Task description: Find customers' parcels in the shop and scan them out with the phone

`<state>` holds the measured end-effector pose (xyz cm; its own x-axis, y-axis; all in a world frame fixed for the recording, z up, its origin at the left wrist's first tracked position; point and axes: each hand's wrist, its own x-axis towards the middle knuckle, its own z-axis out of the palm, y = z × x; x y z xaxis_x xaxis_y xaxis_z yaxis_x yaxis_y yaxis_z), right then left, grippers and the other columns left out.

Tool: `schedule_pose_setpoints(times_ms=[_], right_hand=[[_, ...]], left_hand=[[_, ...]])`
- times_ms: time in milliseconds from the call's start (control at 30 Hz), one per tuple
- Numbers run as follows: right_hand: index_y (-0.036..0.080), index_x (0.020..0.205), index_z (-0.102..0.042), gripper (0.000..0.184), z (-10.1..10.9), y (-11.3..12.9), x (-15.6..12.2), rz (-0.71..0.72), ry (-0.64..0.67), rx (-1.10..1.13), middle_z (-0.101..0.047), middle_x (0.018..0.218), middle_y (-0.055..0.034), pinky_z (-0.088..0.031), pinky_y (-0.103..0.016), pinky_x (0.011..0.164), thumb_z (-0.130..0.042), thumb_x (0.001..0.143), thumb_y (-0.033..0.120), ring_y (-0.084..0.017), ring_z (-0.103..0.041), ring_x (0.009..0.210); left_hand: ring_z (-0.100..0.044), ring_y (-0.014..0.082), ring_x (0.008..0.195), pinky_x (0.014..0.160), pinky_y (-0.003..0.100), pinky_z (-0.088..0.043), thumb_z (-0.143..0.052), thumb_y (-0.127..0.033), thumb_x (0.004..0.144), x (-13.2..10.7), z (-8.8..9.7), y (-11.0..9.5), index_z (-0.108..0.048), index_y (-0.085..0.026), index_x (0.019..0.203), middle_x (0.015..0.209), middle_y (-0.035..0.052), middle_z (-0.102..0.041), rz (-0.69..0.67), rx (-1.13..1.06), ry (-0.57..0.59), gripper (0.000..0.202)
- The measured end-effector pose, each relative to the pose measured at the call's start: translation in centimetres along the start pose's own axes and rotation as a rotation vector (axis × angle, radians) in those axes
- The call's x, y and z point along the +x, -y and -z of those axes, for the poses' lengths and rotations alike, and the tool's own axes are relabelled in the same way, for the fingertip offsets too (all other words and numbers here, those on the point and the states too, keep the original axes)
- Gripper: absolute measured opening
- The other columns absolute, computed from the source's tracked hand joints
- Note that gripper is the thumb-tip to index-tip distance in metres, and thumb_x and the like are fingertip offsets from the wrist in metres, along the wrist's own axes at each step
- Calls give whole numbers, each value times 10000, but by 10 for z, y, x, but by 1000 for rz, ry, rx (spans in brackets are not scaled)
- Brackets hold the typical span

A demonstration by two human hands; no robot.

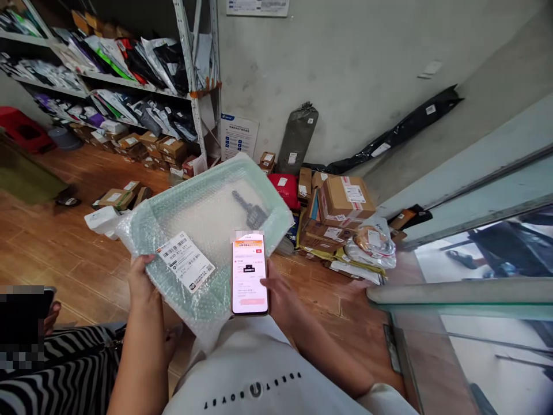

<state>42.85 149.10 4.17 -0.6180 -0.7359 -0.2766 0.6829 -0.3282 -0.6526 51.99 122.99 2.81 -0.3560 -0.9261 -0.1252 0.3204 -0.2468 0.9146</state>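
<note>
My left hand (142, 283) grips the near left edge of a large flat parcel wrapped in greenish bubble wrap (207, 213), held out in front of me. A white shipping label (185, 260) is stuck on its near side. A dark key-like shape shows through the wrap. My right hand (279, 294) holds a smartphone (249, 272) upright over the parcel's near right corner. Its lit screen shows an orange header and pink panels.
Metal shelves (129, 80) at back left are stuffed with mailer bags and small boxes. Cardboard boxes (341, 202) and bagged parcels pile on the wooden floor by the wall. A glass counter (453, 300) stands on the right. A person in striped clothing (56, 369) sits at lower left.
</note>
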Motion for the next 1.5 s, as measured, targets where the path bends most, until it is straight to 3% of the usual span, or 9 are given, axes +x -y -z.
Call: schedule_pose_setpoints(times_ms=[100,367,500,600,767,1100,1300,1400,1500], right_hand=[[242,1026,-596,347,8,-3,7,-30,-131,35,-704,1005,-31,-503,-409,877,-688,705,338,-247,-642,973],[191,985,-647,333,35,22,27,-168,-280,-65,-731,876,-50,-523,-357,762,-635,783,456,-213,-675,782],[188,954,-652,302,49,38,35,-207,-285,-80,-729,831,-42,-526,-335,717,-624,781,435,-201,-670,745],[184,945,-650,325,66,49,35,-245,-259,-99,-727,813,-40,-530,-338,695,-618,773,458,-198,-667,717],[174,901,-670,327,89,63,31,-281,-207,-103,-729,781,-43,-535,-327,665,-635,751,463,-198,-669,684],[152,961,-683,349,80,71,36,-285,-109,-79,-742,821,-64,-536,-316,663,-585,790,440,-197,-679,706],[167,927,-684,340,84,71,36,-247,-119,-71,-739,840,-56,-532,-309,680,-636,746,450,-196,-680,729],[169,935,-688,362,85,69,36,-262,-106,-55,-739,827,-52,-531,-318,668,-624,740,467,-201,-677,719],[164,914,-684,364,82,66,36,-255,-117,-50,-732,772,-43,-522,-311,631,-644,714,466,-198,-665,670]], left_hand=[[-508,111,635,595,218,-404,-620,-169,456,-15,6,4,-550,-137,921,715,-46,-572,-95,-21,-78,471],[-499,97,704,669,211,-424,-594,-122,476,-53,34,17,-521,-179,880,760,-72,-535,-297,22,-440,414],[-586,170,986,889,308,-468,-561,-129,495,-79,42,18,-513,-192,961,987,-49,-599,-394,29,-566,473],[-526,217,1218,1038,396,-416,-533,-137,508,-103,40,20,-497,-210,1109,1234,-36,-598,-487,88,-623,606],[-500,202,1267,1076,398,-404,-523,-142,490,-133,37,24,-489,-224,1095,1327,-56,-571,-646,155,-761,611],[-491,263,1266,989,399,-453,-612,-219,455,-121,72,29,-292,-243,788,1156,-55,-567,-381,139,-931,463],[-490,240,1268,1013,438,-417,-641,-191,446,-109,80,0,-302,-265,837,1213,-83,-567,-346,251,-867,522],[-397,277,1337,1103,498,-296,-716,-233,466,-107,83,-7,-306,-293,970,1366,4,-456,-299,343,-951,653],[-344,306,1344,1125,491,-241,-720,-299,546,-115,60,3,-330,-226,1183,1438,141,-330,-479,569,-1059,751]])
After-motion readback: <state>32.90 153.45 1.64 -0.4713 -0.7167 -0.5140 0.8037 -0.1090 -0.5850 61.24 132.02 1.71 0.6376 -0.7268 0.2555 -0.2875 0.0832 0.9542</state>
